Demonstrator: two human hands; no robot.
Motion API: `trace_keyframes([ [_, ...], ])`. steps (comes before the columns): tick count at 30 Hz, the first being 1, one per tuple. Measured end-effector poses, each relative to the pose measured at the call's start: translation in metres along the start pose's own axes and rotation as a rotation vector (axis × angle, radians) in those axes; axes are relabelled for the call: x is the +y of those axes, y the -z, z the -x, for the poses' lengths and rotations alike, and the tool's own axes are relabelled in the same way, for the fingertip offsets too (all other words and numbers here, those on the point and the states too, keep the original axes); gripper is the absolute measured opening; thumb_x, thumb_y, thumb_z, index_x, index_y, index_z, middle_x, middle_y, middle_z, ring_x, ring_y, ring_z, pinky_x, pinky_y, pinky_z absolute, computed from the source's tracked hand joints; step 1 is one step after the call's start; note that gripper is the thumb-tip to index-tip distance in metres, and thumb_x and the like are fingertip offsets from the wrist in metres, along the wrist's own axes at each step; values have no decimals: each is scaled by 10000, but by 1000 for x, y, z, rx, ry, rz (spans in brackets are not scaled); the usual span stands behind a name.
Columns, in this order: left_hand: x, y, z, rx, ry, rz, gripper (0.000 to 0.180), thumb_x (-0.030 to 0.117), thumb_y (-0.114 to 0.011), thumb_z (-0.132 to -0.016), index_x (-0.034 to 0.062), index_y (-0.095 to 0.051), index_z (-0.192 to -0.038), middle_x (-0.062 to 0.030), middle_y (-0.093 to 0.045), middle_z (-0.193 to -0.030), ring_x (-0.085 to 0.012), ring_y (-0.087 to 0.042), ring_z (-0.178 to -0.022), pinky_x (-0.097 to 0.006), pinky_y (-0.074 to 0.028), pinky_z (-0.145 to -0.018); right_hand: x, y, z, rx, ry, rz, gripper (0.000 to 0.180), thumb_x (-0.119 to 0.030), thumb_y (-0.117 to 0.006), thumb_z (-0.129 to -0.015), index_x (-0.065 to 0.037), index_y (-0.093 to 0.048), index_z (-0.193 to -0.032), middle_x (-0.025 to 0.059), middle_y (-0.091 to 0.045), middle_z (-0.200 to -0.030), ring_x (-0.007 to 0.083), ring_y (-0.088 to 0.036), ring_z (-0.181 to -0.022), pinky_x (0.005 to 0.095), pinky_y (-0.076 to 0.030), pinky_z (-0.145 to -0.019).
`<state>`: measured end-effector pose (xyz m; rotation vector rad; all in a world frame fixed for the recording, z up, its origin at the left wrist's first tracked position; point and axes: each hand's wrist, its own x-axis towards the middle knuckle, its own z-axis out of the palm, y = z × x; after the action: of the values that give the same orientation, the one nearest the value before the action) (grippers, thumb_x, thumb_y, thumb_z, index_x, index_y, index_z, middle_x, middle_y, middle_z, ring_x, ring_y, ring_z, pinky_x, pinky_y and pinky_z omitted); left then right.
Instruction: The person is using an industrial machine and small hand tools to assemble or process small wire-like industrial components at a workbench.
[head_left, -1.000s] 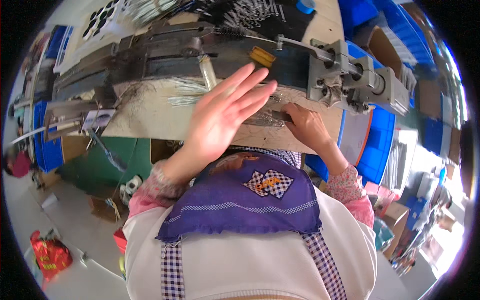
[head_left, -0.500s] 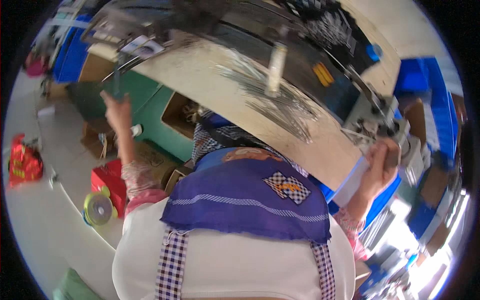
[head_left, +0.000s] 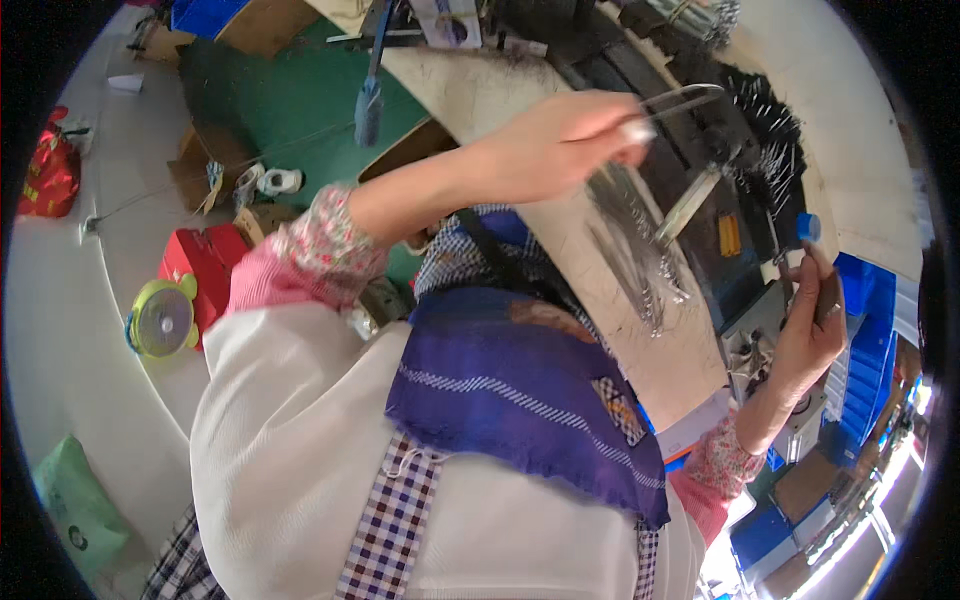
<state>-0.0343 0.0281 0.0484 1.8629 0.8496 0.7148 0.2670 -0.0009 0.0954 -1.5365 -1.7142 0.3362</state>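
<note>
Over the wooden bench my left hand point(head_left: 570, 145) pinches a thin bent metal wire point(head_left: 690, 96); its loop sticks out to the right past the fingertips, slightly blurred. My right hand point(head_left: 815, 315) is closed around the end of a metal lever point(head_left: 781, 255) on a small bench machine point(head_left: 750, 355) at the right. A loose bunch of straight thin wires point(head_left: 630, 260) lies on the bench below my left hand. Beside them sits a pale stick-shaped tube point(head_left: 688, 208).
A yellow-orange object point(head_left: 729, 235) lies on the dark bench strip. A blue cap point(head_left: 808, 227) is near my right hand, with blue bins point(head_left: 865, 340) beyond. Dark wire pieces point(head_left: 770, 130) are heaped at the back. A blue-handled brush point(head_left: 368, 110) hangs at the left.
My left hand has swung from the far left across to above the bench, now with a bent wire in it. My right hand has shifted on the lever. The view has turned.
</note>
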Motion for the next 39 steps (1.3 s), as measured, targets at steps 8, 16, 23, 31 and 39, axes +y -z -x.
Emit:
trace_keyframes([
  [8,4,-109,-38,238,457,802,249,261,-436,-1001,67,-536,-880,-1,-415,-716,-114,-462,-632,-254,-407,-498,15,-13,-18,-270,293,359,246,50,-554,-812,12,-625,-1044,174,-601,-948,331,-594,-918,370,-475,-796],
  [16,46,3,-41,-8,462,1697,142,200,-464,-992,101,-493,-894,41,-388,-654,-23,-274,-438,-186,-194,-371,10,-20,-24,-210,396,409,225,34,-603,-723,-4,-618,-944,118,-545,-784,295,-577,-773,380,-497,-662],
  [23,23,13,14,-18,109,453,227,207,-578,-926,16,-659,-835,-16,-495,-539,-113,-444,-454,-264,-349,-423,29,5,-54,-128,154,346,104,-52,-550,-838,-13,-616,-909,194,-583,-810,373,-580,-779,426,-485,-689],
  [31,-2,-101,-147,-252,58,155,239,244,-597,-785,41,-722,-807,-142,-629,-647,-234,-603,-576,-338,-465,-570,78,10,-108,-346,29,411,363,-320,-686,-803,28,-642,-896,201,-633,-744,306,-648,-687,394,-497,-641],
  [39,21,-56,-134,22,-378,-791,104,141,-637,-752,64,-704,-776,-62,-679,-767,-253,-637,-698,-363,-504,-595,47,-22,-46,-204,557,178,112,-83,-667,-740,-20,-605,-808,114,-602,-794,302,-602,-765,378,-500,-683],
])
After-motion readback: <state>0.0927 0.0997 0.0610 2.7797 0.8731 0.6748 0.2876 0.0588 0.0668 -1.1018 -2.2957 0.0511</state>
